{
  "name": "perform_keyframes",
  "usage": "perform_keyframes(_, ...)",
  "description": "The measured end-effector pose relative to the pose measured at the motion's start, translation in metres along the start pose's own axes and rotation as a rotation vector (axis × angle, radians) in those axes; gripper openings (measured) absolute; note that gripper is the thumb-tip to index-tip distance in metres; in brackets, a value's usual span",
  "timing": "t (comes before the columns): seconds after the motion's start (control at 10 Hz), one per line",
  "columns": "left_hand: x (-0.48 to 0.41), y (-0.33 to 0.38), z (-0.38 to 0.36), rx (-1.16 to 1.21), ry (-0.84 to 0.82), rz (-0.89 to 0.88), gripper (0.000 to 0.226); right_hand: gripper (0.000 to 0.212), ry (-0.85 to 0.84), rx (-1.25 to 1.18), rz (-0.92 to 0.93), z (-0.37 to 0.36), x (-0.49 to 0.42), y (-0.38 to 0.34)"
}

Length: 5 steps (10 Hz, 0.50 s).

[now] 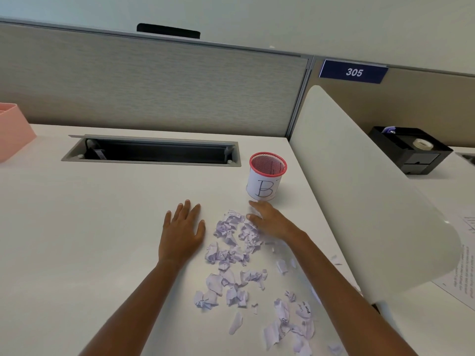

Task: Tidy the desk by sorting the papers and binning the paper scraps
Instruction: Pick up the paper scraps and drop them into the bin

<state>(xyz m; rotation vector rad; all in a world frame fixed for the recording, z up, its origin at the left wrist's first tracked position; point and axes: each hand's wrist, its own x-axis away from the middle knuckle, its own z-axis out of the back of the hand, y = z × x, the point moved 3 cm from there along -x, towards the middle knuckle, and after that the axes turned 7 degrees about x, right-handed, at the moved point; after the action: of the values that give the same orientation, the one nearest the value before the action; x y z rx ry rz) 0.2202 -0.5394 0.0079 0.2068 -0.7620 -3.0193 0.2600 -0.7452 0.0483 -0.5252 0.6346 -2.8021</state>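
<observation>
Bare fingers of the left hand [181, 231] lay spread flat on the desk [90, 227], just left of the paper scraps [236, 255]. Right hand [270, 219], fingers loosely apart, touched the pile's far end, just before the red mesh cup [267, 179] near the desk's right edge. Scraps trailed toward the near edge.

You have two hands on the desk [77, 227]: left hand [182, 231] and right hand [267, 220]. One red mesh cup [267, 179] marked "B", one pink tray [12, 132], one black organiser [411, 150], one printed sheet [462, 273], and crumpled paper scraps [231, 253] (too many and too tangled to count, well over a dozen).
</observation>
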Motion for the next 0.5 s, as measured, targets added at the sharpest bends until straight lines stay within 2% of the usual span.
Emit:
perform_keyframes(0.1, 0.000, 0.000, 0.001, 0.000, -0.004, 0.003, 0.052, 0.045, -0.047, 0.174, 0.029, -0.010, -0.001, -0.008)
perform_keyframes(0.3, 0.000, 0.000, 0.001, 0.002, -0.008, 0.000, 0.052, 0.035, 0.162, 0.356, 0.105, -0.013, -0.002, -0.012)
perform_keyframes(0.5, 0.000, 0.000, 0.000, 0.003, -0.001, 0.002, 0.052, 0.028, 0.341, 0.204, 0.110, -0.002, 0.003, -0.009)
